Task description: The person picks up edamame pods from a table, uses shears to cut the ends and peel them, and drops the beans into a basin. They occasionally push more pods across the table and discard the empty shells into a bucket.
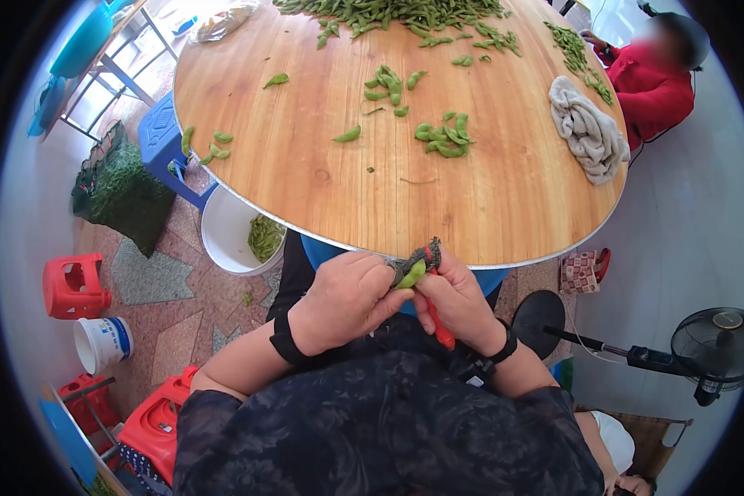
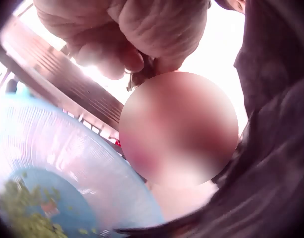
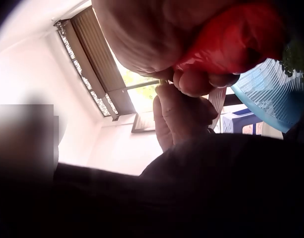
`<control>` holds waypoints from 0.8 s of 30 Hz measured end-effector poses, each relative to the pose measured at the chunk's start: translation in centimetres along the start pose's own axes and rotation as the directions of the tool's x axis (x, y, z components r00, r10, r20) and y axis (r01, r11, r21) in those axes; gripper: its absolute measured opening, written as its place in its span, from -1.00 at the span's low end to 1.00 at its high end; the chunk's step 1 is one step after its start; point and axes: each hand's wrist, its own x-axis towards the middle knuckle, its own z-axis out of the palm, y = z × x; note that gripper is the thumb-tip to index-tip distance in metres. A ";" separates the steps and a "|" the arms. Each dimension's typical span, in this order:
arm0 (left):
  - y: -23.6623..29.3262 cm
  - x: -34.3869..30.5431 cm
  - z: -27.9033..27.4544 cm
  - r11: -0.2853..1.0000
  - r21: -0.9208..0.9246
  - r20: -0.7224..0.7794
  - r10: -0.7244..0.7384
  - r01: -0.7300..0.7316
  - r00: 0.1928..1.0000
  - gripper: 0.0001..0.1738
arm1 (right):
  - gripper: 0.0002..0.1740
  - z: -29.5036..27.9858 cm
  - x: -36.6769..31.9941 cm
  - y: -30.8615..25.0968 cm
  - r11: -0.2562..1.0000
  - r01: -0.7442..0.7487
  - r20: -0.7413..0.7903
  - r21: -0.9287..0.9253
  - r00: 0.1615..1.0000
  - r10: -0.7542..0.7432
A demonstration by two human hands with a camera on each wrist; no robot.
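Note:
In the head view a green soybean pod (image 1: 411, 275) is between my two hands, close to the table's front edge. My left hand (image 1: 347, 293) pinches one end of it, and my right hand (image 1: 459, 302) pinches the other. Dark grey cloth wraps (image 1: 432, 250) show around fingertips there. A glossy red tapered piece (image 1: 441, 327) runs along the right hand's fingers; the right wrist view shows the same red piece (image 3: 234, 39) large. In the left wrist view the left hand (image 2: 127, 29) has its fingers curled in, and the pod is hidden.
Soybean pods (image 1: 397, 12) are heaped across the wooden table (image 1: 306, 190), with small groups nearer me. A grey cloth (image 1: 587, 132) lies at its right. Beneath are a white bucket (image 1: 223, 240) and a blue basin (image 2: 107, 173). A fan (image 1: 715, 347) stands right; another person (image 1: 657, 91) sits beyond.

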 end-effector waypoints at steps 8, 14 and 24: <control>-0.2 -0.9 1.0 0.909 -0.309 -0.017 -0.299 0.279 0.954 -0.77 | -0.93 1.3 -0.3 0.6 0.998 0.063 -0.036 -0.022 0.997 -0.064; 0.1 -1.3 0.2 0.836 -0.369 0.149 -0.377 0.405 0.914 -0.75 | -0.79 0.6 -0.3 0.6 0.773 0.147 -0.137 -0.617 0.947 -0.289; -0.3 -1.8 0.1 0.782 -0.462 0.330 -0.288 0.420 0.899 -0.73 | -0.76 0.9 -0.5 -0.7 0.500 0.203 0.040 -0.842 0.948 -0.317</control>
